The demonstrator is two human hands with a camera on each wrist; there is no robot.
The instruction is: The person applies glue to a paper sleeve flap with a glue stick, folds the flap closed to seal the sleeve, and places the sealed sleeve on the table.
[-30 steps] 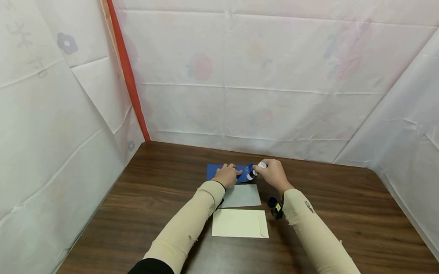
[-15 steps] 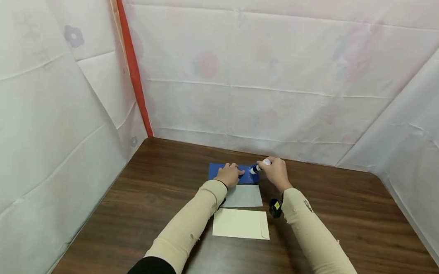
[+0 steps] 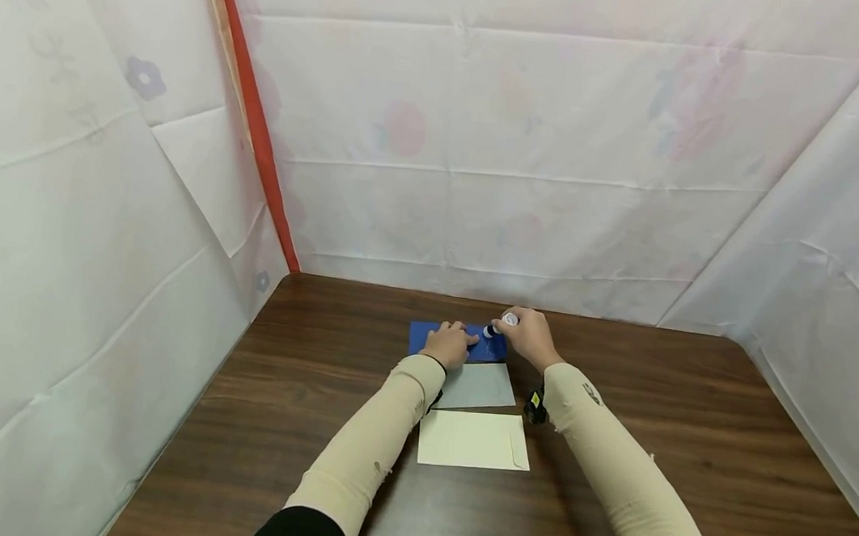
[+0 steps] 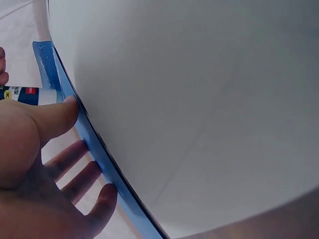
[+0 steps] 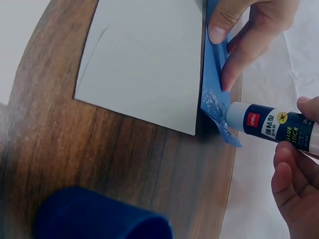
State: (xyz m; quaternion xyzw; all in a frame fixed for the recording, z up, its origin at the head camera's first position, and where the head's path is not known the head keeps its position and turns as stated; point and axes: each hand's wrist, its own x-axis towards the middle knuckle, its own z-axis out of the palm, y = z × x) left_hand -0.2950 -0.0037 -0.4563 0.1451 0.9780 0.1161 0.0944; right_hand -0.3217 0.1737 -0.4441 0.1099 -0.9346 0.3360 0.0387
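White and navy, the glue stick is pinched between thumb and curled fingers of the right hand, held tilted, its pale end set against the blue paper. Whitish smears are seen on the paper around that end, and its right end looks bent. By the left hand, nothing is gripped: fingers are spread and the paper is pressed under thumb and fingertips, left of the glue stick. Next toward the person, a grey envelope is placed just beside the blue paper, partly covered by the left wrist; nearest, a cream envelope is laid flat. A dark-blue hollow cylinder is seen lying on the wooden table in the right-wrist view. Both arms are covered by cream sleeves. The table is bordered by white printed sheeting, with a red strip hung at left.
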